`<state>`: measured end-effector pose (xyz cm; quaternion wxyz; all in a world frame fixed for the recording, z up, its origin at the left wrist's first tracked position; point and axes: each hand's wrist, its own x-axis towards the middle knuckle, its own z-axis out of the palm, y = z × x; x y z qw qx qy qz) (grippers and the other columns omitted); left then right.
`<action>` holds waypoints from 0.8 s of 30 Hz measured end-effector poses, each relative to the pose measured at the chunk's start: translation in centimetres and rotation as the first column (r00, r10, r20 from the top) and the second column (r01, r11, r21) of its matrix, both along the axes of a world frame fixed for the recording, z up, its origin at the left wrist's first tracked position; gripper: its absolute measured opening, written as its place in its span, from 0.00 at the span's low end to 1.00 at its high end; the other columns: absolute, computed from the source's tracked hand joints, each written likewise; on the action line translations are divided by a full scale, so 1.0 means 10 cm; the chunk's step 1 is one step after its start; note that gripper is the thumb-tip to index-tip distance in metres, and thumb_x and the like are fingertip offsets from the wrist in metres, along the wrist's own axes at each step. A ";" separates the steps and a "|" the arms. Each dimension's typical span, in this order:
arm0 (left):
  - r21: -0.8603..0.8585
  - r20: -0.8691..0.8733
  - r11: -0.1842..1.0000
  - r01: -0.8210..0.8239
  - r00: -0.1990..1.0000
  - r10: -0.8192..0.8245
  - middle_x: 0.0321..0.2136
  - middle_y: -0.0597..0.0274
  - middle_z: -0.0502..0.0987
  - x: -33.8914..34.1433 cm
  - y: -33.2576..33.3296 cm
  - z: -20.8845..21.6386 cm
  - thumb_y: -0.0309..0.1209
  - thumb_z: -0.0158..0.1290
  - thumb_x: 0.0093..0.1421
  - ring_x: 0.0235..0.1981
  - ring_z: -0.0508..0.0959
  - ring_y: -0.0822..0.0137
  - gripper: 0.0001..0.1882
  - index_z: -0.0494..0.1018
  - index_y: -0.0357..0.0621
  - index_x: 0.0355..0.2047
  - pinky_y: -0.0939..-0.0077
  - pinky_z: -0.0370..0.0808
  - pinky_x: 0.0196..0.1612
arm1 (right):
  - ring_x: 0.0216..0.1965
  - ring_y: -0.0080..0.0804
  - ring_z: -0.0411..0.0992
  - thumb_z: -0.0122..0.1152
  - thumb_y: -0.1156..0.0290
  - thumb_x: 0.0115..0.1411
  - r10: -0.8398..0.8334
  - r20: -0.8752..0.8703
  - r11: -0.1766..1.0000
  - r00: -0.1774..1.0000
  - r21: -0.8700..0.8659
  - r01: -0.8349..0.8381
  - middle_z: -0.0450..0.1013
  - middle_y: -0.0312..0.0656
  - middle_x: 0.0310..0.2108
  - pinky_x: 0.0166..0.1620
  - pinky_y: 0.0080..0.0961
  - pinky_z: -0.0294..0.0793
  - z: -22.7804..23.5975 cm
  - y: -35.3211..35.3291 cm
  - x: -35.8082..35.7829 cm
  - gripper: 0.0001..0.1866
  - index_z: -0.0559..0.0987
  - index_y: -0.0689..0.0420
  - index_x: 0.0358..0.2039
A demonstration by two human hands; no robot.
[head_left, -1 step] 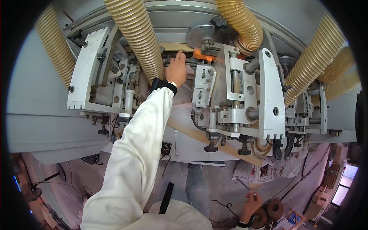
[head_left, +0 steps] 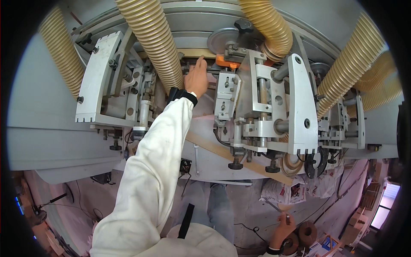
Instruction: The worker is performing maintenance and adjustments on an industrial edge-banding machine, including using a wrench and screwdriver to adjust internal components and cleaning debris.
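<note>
Orange marks the spot: a small orange block point(head_left: 225, 62) sits among the steel parts at the top of the machine point(head_left: 265, 107), and the left hand point(head_left: 197, 79) reaches up just beside it, fingers point(head_left: 200, 63) stretched and close together, their tips against a dark bar to the block's left. Whether they grip anything I cannot tell; the palm faces away.

Risk, as I judge it: the hand is deep among tight metal, with a grey wheel point(head_left: 222, 40) just above and sliding posts point(head_left: 261, 98) to its right. If any of that moves, fingers could be pinched. The white sleeve point(head_left: 150, 171) and the black wrist strap point(head_left: 182, 94) pass close to a ribbed yellow hose point(head_left: 156, 38) and to bracket edges, so cloth could snag. The reach is long and overhead, so a slip could knock the knuckles on the white bracket point(head_left: 100, 77).

The block looks small, bright and squarish, clamped between grey metal pieces under the wheel, partly hidden by them.

Low down, the right hand point(head_left: 282, 227) holds a thin tool, fingers closed on it, near two brown rolls point(head_left: 299, 237). A wooden strip point(head_left: 239, 156) runs aslant under the machine, well apart from both hands.
</note>
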<state>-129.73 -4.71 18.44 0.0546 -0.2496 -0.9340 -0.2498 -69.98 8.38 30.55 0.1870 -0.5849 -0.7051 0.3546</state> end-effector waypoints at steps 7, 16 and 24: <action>0.384 -0.152 0.922 0.050 0.988 0.010 0.54 0.49 0.71 0.48 -0.21 0.22 0.17 0.50 0.52 0.52 0.72 0.41 0.21 0.66 0.40 0.48 0.53 0.71 0.52 | 0.23 0.20 0.69 0.58 0.73 0.66 0.047 -0.253 0.995 0.966 0.094 -0.024 0.76 0.41 0.25 0.27 0.17 0.67 1.07 -0.07 -0.73 0.07 0.78 0.63 0.33; 0.730 0.226 0.683 0.016 0.938 -0.264 0.32 0.58 0.74 2.79 -0.60 1.00 0.20 0.56 0.55 0.28 0.72 0.66 0.15 0.70 0.39 0.44 0.73 0.71 0.33 | 0.22 0.28 0.65 0.66 0.78 0.58 0.816 -0.188 0.569 0.546 0.427 -0.703 0.73 0.40 0.25 0.26 0.22 0.62 1.20 -0.23 -2.07 0.05 0.78 0.62 0.33; 0.742 0.369 0.671 0.001 0.835 -0.409 0.32 0.61 0.74 3.10 -0.49 1.50 0.20 0.58 0.55 0.29 0.71 0.69 0.26 0.67 0.39 0.55 0.75 0.71 0.34 | 0.27 0.41 0.74 0.61 0.82 0.56 0.885 -0.159 0.464 0.438 0.370 -0.805 0.72 0.46 0.28 0.29 0.33 0.71 1.08 -0.49 -2.50 0.06 0.76 0.62 0.35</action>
